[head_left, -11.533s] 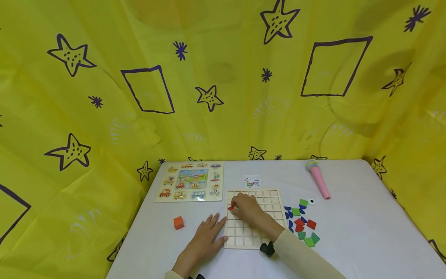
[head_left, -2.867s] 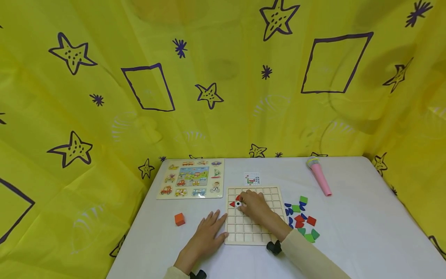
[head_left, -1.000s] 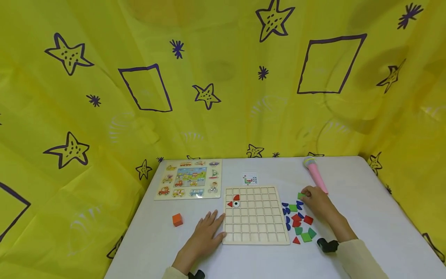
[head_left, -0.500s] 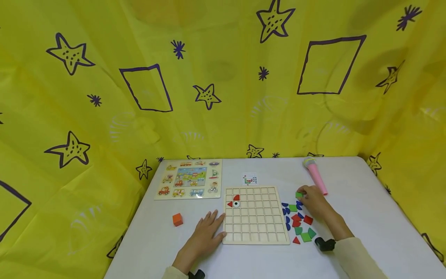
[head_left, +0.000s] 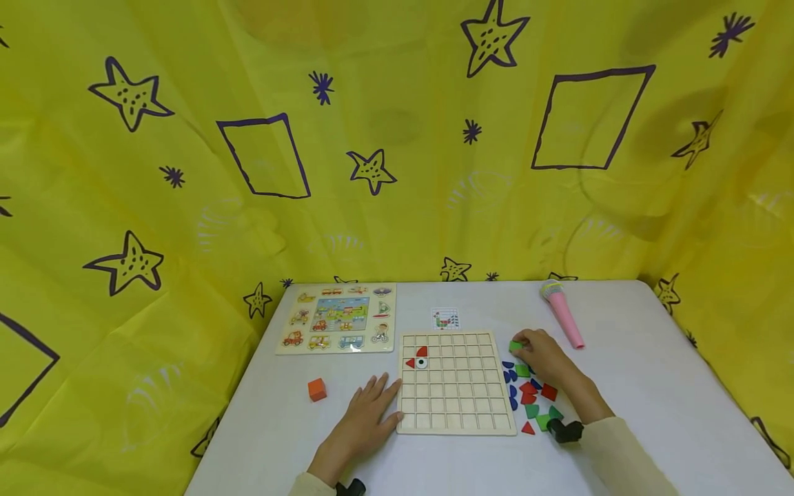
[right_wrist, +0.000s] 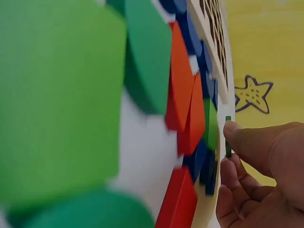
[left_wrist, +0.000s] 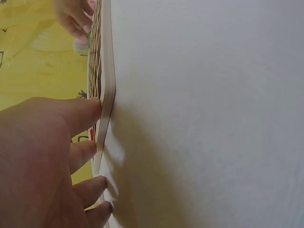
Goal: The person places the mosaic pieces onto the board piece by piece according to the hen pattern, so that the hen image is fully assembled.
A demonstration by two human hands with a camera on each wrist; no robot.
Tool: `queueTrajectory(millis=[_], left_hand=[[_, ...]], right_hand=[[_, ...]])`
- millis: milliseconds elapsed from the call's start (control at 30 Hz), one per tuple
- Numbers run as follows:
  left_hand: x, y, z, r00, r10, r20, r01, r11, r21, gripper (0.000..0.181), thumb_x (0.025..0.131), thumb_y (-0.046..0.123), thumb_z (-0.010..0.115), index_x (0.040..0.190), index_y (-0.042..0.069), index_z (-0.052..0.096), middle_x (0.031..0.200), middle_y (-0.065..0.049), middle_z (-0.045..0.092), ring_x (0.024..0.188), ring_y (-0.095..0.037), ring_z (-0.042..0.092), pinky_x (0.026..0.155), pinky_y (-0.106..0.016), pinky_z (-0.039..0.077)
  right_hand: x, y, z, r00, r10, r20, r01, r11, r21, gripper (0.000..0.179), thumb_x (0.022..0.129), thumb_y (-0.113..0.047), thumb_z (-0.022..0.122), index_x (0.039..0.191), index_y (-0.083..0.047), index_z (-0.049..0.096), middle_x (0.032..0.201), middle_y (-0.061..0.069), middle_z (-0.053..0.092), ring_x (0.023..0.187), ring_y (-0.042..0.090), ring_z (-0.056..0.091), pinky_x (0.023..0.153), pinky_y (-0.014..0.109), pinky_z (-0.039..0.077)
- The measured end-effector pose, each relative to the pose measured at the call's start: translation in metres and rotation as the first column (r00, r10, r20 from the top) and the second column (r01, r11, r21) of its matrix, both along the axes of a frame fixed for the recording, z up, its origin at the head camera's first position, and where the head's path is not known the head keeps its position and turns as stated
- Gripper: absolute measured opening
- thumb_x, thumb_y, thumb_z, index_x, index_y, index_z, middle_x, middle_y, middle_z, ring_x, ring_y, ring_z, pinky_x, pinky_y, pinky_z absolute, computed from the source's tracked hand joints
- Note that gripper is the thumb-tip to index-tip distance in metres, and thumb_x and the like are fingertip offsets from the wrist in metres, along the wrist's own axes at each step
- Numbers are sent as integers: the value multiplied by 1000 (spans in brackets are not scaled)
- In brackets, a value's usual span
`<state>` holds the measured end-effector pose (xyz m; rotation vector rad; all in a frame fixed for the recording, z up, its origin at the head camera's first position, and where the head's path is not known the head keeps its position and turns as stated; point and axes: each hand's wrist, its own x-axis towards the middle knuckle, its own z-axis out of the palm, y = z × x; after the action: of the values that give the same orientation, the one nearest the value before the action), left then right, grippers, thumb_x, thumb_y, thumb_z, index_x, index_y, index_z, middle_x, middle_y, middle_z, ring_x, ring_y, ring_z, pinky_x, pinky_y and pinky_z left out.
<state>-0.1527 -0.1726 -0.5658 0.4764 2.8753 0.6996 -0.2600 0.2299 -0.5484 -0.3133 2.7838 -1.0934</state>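
My right hand (head_left: 544, 356) pinches a green square tile (head_left: 515, 346) between thumb and fingers, just right of the board's upper right corner. In the right wrist view the same green tile (right_wrist: 228, 137) appears edge-on at the fingertips. My left hand (head_left: 366, 416) lies with fingers spread, its fingertips at the left edge of the wooden grid board (head_left: 455, 399). Seen from the left wrist, thumb and fingertips (left_wrist: 90, 111) touch the board's rim. In the board's upper left cells sit a red triangle (head_left: 410, 363), a red quarter-round piece (head_left: 422, 351) and a white tile with a black dot (head_left: 422, 363).
Loose blue, red and green pieces (head_left: 528, 388) lie right of the board. Behind it is a small picture card (head_left: 445, 318). A vehicle picture puzzle (head_left: 298, 306) stands back left, an orange cube (head_left: 317, 389) in front of it. A pink toy microphone (head_left: 566, 317) lies back right.
Since the oldest frame, the red quarter-round piece and the dotted tile have come onto the board beside the red triangle. Lately my right hand has moved the green tile leftward from the loose pieces.
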Motion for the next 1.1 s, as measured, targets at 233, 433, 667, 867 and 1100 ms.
queueTrajectory(millis=[233, 433, 667, 867, 1100], left_hand=[[0, 1, 1, 1000, 5, 18, -5, 1000, -11, 64, 105, 44, 60, 162, 20, 45, 170, -14, 36, 159, -41, 27, 127, -66, 23], [1, 2, 2, 1000, 5, 17, -5, 1000, -7, 64, 105, 43, 60, 162, 20, 44, 170, -14, 35, 159, -42, 27, 127, -66, 23], [1, 2, 5, 1000, 0, 21, 0, 1000, -4, 63, 105, 41, 60, 162, 19, 44, 170, -15, 35, 159, -42, 26, 127, -67, 22], [0, 2, 3, 1000, 2, 27, -2, 1000, -12, 63, 106, 42, 60, 162, 20, 44, 171, -14, 35, 159, -41, 26, 127, -65, 22], [0, 2, 5, 1000, -2, 24, 3, 1000, -13, 63, 105, 42, 60, 162, 20, 44, 170, -15, 36, 159, -42, 27, 127, -66, 22]], right_hand=[[1, -37, 3, 999, 20, -43, -22, 999, -32, 28, 101, -8, 69, 123, 8, 65, 114, 23, 60, 102, 32, 67, 91, 52, 58], [6, -74, 3, 998, 54, -37, -54, 999, -5, 26, 100, -7, 70, 123, 4, 68, 116, 19, 62, 100, 27, 64, 90, 49, 58], [18, -118, 0, 993, 95, -64, -95, 995, 6, 21, 97, -7, 74, 117, -2, 73, 106, 8, 61, 90, 19, 57, 84, 40, 54], [32, -147, 0, 982, 165, -90, -165, 986, 11, 20, 97, -11, 76, 117, -9, 72, 104, 1, 61, 93, 13, 58, 87, 38, 58], [36, -165, -8, 956, 224, -189, -218, 975, 52, 12, 95, -8, 79, 103, -12, 71, 101, -2, 59, 88, 11, 56, 80, 31, 56]])
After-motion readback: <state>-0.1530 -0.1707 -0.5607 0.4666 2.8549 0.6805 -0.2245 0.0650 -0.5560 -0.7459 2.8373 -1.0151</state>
